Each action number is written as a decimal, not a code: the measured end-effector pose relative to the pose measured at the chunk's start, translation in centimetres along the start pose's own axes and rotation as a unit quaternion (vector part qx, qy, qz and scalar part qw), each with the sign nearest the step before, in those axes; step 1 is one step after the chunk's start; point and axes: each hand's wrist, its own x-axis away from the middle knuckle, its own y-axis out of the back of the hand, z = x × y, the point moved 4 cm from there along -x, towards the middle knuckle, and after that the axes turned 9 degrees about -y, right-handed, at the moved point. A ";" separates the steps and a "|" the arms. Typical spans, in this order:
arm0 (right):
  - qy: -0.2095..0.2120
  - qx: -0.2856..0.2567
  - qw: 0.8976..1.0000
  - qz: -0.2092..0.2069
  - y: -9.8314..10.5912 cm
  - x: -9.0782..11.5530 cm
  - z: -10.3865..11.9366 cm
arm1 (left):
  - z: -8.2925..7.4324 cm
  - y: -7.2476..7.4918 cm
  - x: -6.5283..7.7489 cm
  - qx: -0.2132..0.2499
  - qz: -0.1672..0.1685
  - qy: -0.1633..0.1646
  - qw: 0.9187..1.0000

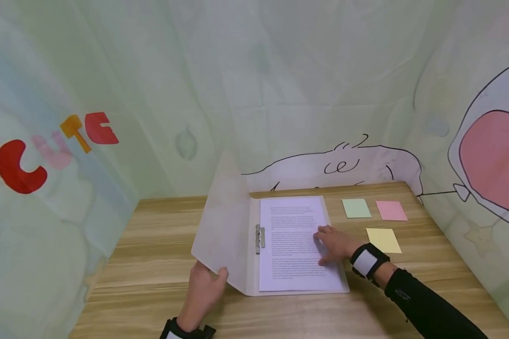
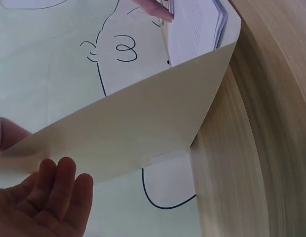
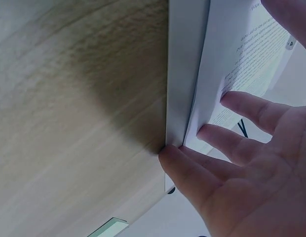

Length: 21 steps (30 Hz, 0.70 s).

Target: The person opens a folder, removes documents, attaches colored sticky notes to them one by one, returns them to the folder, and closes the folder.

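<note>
A white file folder lies on the wooden table with its front cover raised on the left side. Inside it sits a stack of printed paper, beside a metal clip at the spine. My left hand pinches the cover's lower outer corner. In the left wrist view the thumb is on one face of the cover and the fingers are on the other. My right hand rests spread fingers on the right part of the pages. The right wrist view shows its fingertips along the paper's edge.
To the right of the folder lie a green sticky note pad, a pink one and a yellow one. A printed cloth backdrop hangs behind the wooden table and along its sides.
</note>
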 end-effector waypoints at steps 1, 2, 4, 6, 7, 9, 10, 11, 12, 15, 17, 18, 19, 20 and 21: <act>-0.002 0.001 1.000 0.001 -0.1 0.0 0.0 | 0.1 0.1 0.0 0.007 -0.002 0.004 1.000; -0.003 0.001 1.000 0.001 -0.1 0.0 0.0 | 0.2 0.3 0.0 0.009 -0.006 0.006 1.000; -0.002 0.005 1.000 -0.001 -0.2 -0.1 -0.1 | 0.6 0.6 -0.1 0.013 -0.021 0.012 1.000; -0.001 0.005 1.000 -0.003 -0.2 -0.1 -0.2 | 1.0 1.0 -0.1 0.015 -0.039 0.022 0.999; -0.003 0.008 1.000 -0.003 -0.2 -0.1 -0.2 | 1.1 1.2 -0.1 0.016 -0.047 0.026 0.998; -0.002 0.007 1.000 -0.003 -0.2 -0.1 -0.3 | 1.6 1.7 -0.1 0.020 -0.068 0.035 0.997; -0.001 0.006 1.000 -0.003 -0.2 -0.1 -0.3 | 1.7 1.8 -0.1 0.020 -0.076 0.039 0.996; -0.002 0.006 1.000 -0.003 -0.2 -0.1 -0.3 | 1.9 2.0 -0.1 0.020 -0.086 0.041 0.995; -0.002 0.007 1.000 -0.003 -0.2 -0.1 -0.2 | 2.1 2.2 0.0 0.020 -0.093 0.043 0.995; 0.001 0.004 1.000 -0.003 -0.2 0.0 -0.2 | 2.4 2.6 0.2 0.019 -0.111 0.047 0.993; 0.000 0.007 1.000 -0.002 -0.2 0.0 -0.1 | 2.8 3.0 0.4 0.023 -0.121 0.053 0.991; 0.001 0.008 1.000 -0.001 -0.2 0.0 -0.1 | 2.9 3.2 0.4 0.025 -0.126 0.053 0.990; 0.001 0.008 1.000 -0.001 -0.2 0.0 -0.1 | 3.1 3.4 0.4 0.032 -0.130 0.056 0.989; 0.000 0.010 1.000 -0.001 -0.2 0.0 -0.1 | 3.2 3.6 0.4 0.039 -0.138 0.059 0.988; 0.000 0.010 1.000 -0.002 -0.1 0.0 -0.1 | 3.4 3.9 0.4 0.044 -0.148 0.062 0.986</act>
